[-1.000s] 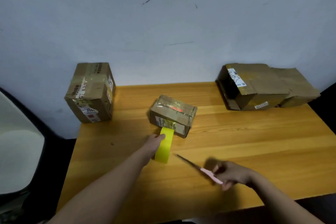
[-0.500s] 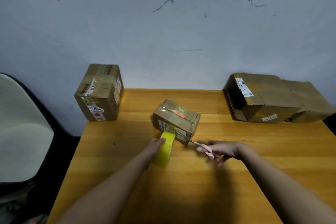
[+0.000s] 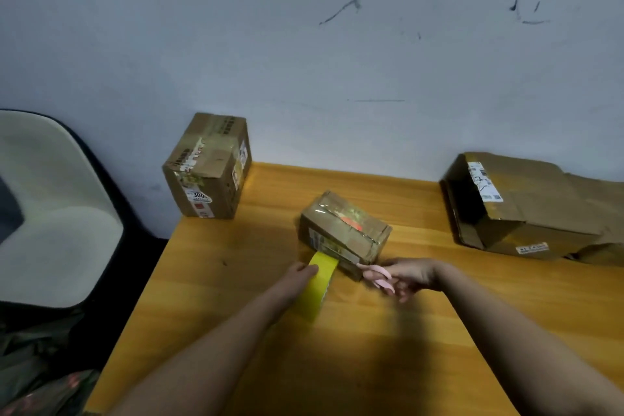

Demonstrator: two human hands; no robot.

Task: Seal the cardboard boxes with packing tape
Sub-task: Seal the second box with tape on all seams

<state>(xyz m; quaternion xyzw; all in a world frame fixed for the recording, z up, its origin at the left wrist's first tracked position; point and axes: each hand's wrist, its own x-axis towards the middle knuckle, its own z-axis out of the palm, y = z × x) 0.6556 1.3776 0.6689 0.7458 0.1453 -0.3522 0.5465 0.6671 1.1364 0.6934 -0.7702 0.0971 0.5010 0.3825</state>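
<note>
A small cardboard box (image 3: pixel 344 230) lies mid-table, wrapped in clear tape with a red mark on top. A yellow tape roll (image 3: pixel 315 287) stands just in front of it, and its strip runs up to the box's near face. My left hand (image 3: pixel 297 277) grips the roll from the left. My right hand (image 3: pixel 407 277) holds pink-handled scissors (image 3: pixel 376 277) whose blades point left at the strip beside the box's near edge. Whether the blades touch the tape is unclear.
A taller box (image 3: pixel 207 169) stands at the wooden table's (image 3: pixel 236 280) back-left corner. A flattened, open carton (image 3: pixel 526 206) lies at the back right against the wall. A pale chair (image 3: pixel 50 213) sits left of the table.
My right hand brought the scissors from the table's front up to the tape strip at the box. My left hand kept hold of the roll. The camera tilted and moved closer.
</note>
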